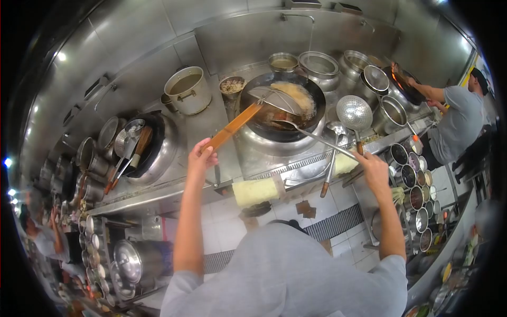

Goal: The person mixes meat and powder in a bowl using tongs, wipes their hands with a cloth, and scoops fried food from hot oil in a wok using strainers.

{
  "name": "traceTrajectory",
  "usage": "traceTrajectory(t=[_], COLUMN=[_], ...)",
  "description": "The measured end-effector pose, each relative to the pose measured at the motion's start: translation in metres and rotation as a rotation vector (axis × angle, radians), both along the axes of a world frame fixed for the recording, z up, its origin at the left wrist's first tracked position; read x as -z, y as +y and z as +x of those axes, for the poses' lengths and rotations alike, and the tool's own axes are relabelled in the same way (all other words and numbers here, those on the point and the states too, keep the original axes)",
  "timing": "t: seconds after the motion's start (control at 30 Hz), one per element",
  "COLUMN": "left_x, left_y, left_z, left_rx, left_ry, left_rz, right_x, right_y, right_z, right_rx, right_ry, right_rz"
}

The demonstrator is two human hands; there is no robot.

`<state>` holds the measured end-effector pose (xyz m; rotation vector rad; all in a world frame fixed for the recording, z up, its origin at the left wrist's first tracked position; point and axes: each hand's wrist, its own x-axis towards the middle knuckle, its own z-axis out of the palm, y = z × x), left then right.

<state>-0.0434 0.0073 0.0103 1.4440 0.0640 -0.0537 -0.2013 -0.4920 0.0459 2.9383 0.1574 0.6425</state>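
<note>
The wooden handle [232, 127] of a round strainer [277, 100] is in my left hand [203, 153], its fingers closed round the handle's end. That strainer lies over a large dark wok [253, 124] holding bubbling, foamy liquid [296, 95]. My right hand [372, 166] is closed on the end of a long metal ladle [317, 138], whose head reaches into the wok beside the strainer. Below the wok, a folded yellowish cloth [257, 191] lies on the counter's front edge, between my hands. Another cloth [344, 162] is near my right hand.
A perforated skimmer [354, 113] and a second ladle rest right of the wok. A tall pot [188, 91] stands behind left, near a bowl of food [232, 86]. Another wok [158, 142] holds tools at left. A co-worker [459, 116] works at a wok on the right.
</note>
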Motion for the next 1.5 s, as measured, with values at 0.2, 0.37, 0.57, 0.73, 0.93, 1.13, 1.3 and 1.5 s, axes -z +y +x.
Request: traceTrajectory(t=[0.2,0.37,0.57,0.73,0.93,1.13,1.3,1.5], left_x=[-0.011,-0.014,-0.010,0.007,0.074,0.110,0.112,0.109], left_y=[-0.005,0.000,0.005,0.009,0.028,0.027,0.021,0.010], left_z=[0.004,0.012,0.011,0.000,-0.015,-0.032,-0.044,-0.040], left_rx=[0.010,0.018,0.032,0.031,-0.050,-0.079,-0.046,-0.079], left_ry=[-0.016,-0.028,-0.020,0.043,0.240,0.234,0.259,0.300], left_rz=[0.010,0.011,0.018,0.029,-0.085,-0.264,-0.279,-0.243], right_x=[-0.053,-0.009,0.025,0.016,0.032,0.090,0.133,0.126], right_y=[-0.017,-0.023,0.020,0.000,-0.041,-0.008,0.027,0.019], right_z=[-0.005,0.036,0.048,0.011,-0.064,-0.080,-0.036,-0.038], right_rx=[0.049,-0.062,-0.024,-0.011,0.113,0.334,0.387,0.346], right_ry=[-0.033,-0.067,-0.064,-0.123,-0.112,-0.231,-0.153,-0.127], right_rz=[-0.145,-0.154,0.032,0.086,0.125,0.409,0.831,0.856])
